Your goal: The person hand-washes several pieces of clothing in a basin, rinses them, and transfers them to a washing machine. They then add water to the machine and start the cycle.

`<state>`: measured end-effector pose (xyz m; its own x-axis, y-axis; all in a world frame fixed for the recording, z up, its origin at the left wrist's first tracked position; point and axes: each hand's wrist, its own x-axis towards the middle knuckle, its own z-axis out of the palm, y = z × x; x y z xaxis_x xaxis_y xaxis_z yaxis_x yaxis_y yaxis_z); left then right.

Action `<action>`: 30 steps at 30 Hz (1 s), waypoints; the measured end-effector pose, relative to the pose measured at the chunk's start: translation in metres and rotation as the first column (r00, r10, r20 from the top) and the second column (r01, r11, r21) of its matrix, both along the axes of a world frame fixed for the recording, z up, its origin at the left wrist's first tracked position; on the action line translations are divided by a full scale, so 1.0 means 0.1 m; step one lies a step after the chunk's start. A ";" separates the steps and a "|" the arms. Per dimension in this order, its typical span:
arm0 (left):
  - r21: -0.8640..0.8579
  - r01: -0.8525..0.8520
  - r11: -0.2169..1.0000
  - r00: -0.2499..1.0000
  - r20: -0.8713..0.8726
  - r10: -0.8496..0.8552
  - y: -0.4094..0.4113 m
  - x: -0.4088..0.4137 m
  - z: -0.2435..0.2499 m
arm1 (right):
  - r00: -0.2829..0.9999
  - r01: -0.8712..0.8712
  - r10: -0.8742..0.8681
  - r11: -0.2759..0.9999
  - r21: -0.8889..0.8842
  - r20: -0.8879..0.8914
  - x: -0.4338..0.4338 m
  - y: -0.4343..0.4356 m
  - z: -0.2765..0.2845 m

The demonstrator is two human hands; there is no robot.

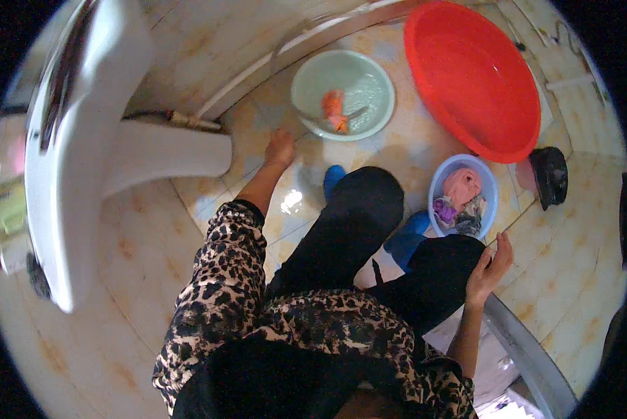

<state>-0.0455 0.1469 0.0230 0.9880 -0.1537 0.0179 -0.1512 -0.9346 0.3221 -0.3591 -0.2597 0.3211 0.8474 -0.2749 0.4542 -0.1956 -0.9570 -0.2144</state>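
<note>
My left hand (280, 149) is held out over the tiled floor, beside a pale green basin (385, 112), and I see nothing in it. Water stands in that basin, with an orange and pink cloth (333, 107) partly in it. My right hand (490, 269) is raised beside my knee with its fingers extended, holding nothing. Just above it in the picture stands a light blue basin (494, 194) with a pink cloth (461, 187), a purple cloth (444, 211) and a grey patterned cloth (471, 216). Whether the left fingers are curled closed is unclear.
A large red basin (476, 78) stands tilted at the upper right, near a black bag-like object (552, 178). A white pedestal sink (62, 209) fills the left side. Pipes run along the wall's foot. A grey door-frame-like strip (528, 348) lies at the lower right.
</note>
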 end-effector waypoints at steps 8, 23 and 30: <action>0.545 0.259 0.798 0.903 0.157 -0.401 -0.39 1.05 0.05 | 0.995 0.066 -0.063 0.997 0.041 -0.071 0.02 0.00 0.04; -0.048 0.539 0.841 0.791 -0.314 -0.525 -0.35 1.16 0.83 | 0.996 0.081 -0.079 0.995 0.053 -0.037 0.14 0.09 0.10; 0.253 0.546 0.799 0.801 -0.436 -0.410 -0.82 0.73 2.67 | 0.993 0.104 -0.105 0.994 0.013 0.062 0.19 0.13 0.14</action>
